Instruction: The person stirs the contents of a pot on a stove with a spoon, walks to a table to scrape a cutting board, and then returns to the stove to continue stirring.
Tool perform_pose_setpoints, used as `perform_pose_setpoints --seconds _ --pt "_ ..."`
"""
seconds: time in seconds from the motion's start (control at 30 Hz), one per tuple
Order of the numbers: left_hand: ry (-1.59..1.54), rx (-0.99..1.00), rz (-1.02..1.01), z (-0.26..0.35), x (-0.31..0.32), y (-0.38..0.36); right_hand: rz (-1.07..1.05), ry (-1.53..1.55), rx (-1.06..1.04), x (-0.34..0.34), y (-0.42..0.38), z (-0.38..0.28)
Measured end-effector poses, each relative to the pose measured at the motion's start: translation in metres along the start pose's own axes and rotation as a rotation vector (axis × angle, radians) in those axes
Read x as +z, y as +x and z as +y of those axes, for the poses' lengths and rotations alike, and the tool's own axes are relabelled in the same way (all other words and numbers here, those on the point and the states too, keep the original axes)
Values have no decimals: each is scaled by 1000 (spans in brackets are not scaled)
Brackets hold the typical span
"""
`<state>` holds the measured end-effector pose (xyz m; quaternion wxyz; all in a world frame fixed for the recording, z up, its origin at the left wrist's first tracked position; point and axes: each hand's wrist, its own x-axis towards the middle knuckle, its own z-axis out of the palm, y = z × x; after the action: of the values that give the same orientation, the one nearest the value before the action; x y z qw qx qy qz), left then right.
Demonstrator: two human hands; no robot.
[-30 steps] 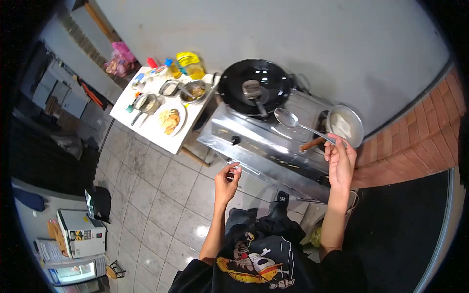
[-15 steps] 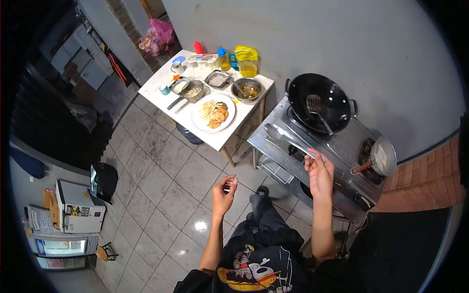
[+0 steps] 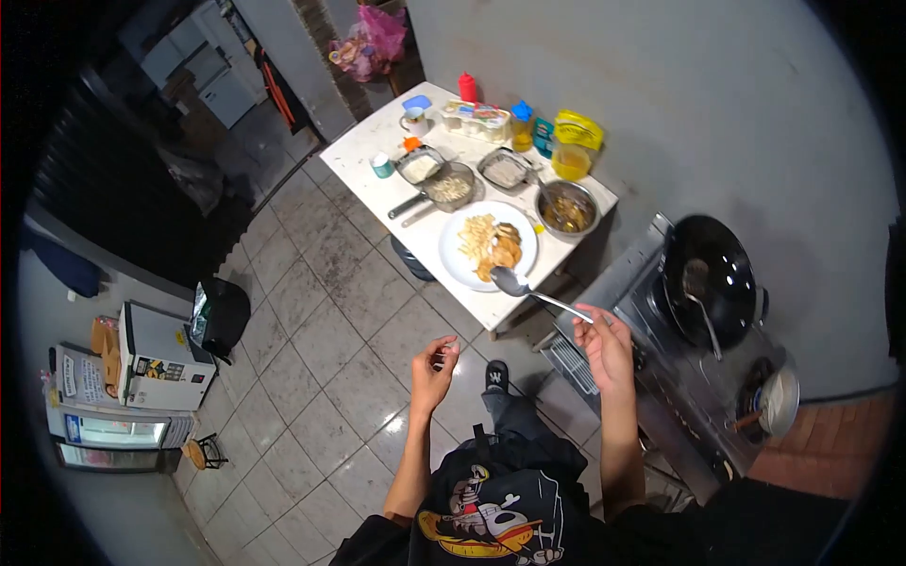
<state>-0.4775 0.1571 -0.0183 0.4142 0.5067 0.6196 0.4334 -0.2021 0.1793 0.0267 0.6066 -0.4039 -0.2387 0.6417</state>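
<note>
My right hand grips the handle of a large metal spoon, its bowl pointing left in front of the near edge of a white plate. The plate carries pale chunks and golden-brown fried pieces. Lower left of it, above the tiled floor, is my left hand, its fingers curled in toward the thumb in a pinch; whether something small sits between them cannot be made out. Behind the plate, a metal bowl holds dark food with a utensil in it. A strainer with pale bits lies to the left.
The white table also bears an egg carton, a red bottle and a yellow pouch. On the stove at right stand a black wok with a slotted turner and a small pan.
My view has turned toward the table, so table and stove appear shifted right. The spoon has gone from over the stove's edge to before the plate, still in my right hand.
</note>
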Motion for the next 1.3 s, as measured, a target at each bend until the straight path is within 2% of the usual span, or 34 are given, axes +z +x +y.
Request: perform_pose_setpoints --seconds 0.27,0.63,0.8,1.0,1.07,1.1,1.13,1.2,1.23,1.27,1.3 --pt "-30 -50 178 -8 -60 74 -174 1 199 78 95 47" --pt "-258 -97 233 -62 -132 150 -387 -192 339 192 174 114" --pt "-256 -108 212 -75 -202 197 -540 -225 545 272 217 153" --pt "-298 -54 302 -76 -303 250 -465 -299 619 392 251 185" --pt "-282 -44 327 -82 -329 260 -462 -197 550 423 258 194" --pt "-298 -45 334 -84 -339 265 -394 -295 443 446 255 193" --pt "-297 -55 335 -86 -347 269 -391 -296 452 455 262 202" --pt "-290 -73 366 -90 -361 277 -443 -678 -150 467 280 228" --pt "-286 -79 377 -92 -367 280 -376 -924 -566 475 290 242" --pt "-281 -85 365 -94 -372 282 -388 -921 -558 478 302 265" --pt "-278 -93 351 -97 -374 282 -333 -1174 -637 474 315 294"
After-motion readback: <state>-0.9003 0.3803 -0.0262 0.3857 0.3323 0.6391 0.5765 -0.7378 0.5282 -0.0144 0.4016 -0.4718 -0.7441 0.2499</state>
